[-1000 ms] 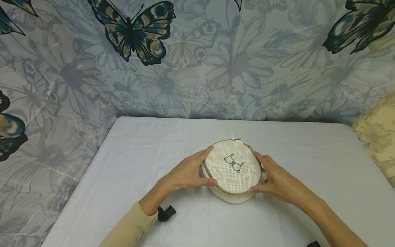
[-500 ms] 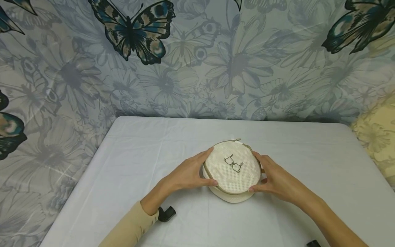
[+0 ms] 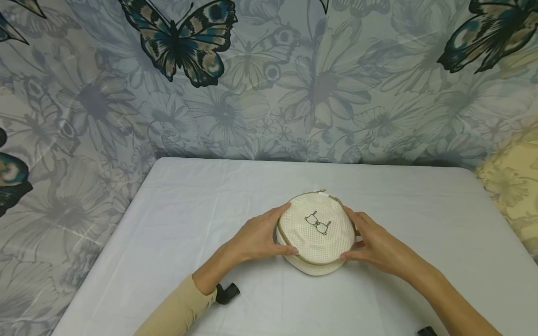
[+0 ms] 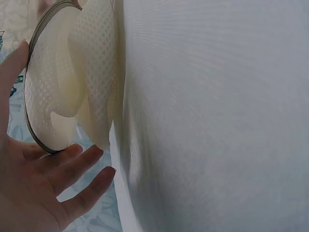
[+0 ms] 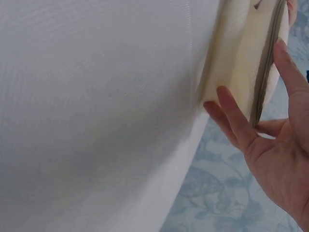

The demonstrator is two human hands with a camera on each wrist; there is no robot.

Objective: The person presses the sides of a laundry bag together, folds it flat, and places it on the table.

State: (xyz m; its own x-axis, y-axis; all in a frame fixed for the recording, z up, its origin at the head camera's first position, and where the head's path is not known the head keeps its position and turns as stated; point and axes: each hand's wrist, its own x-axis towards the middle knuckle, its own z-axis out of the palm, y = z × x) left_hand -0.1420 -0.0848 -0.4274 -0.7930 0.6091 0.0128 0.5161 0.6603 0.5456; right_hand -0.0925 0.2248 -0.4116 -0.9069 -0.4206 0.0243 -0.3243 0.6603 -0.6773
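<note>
A round cream mesh pouch (image 3: 317,231) with a grey zipper rim and a small dark drawing on top sits in the middle of the white table (image 3: 189,210). My left hand (image 3: 256,235) cups its left side, thumb at the near edge and fingers at the far edge. My right hand (image 3: 374,242) cups the right side in the same way. The left wrist view shows the pouch (image 4: 72,82) with its mesh layers, and my left hand (image 4: 43,188) with the thumb on the rim. In the right wrist view, my right hand (image 5: 280,159) lies against the pouch (image 5: 246,63) at the zipper.
A cloth with flowers and butterflies (image 3: 269,79) hangs behind the table and down its left side. A yellow patterned fabric (image 3: 513,186) lies at the right. A small black camera mount (image 3: 227,293) sits at my left wrist.
</note>
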